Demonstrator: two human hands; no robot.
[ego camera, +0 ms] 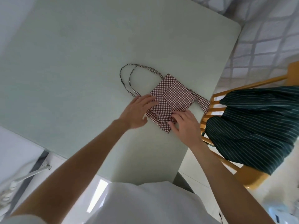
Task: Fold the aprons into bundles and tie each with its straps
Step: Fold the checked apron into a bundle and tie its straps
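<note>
White short-sleeved shirt (145,204) nearest lens, bare forearms reaching out. Right hand (186,125): fingers flat, pressing near corner of folded red-and-white checked cotton apron (169,97). Left hand (137,110): fingers extended, resting on bundle's left edge (nothing gripped). Beyond left fingertips, matching checked straps (129,78) loop loose on pale green table (64,62). Right of right hand, dark green striped apron (252,123) over wooden chair (210,102). Advice: keep right palm pinning fold, tighten bundle, then draw straps round.
</note>
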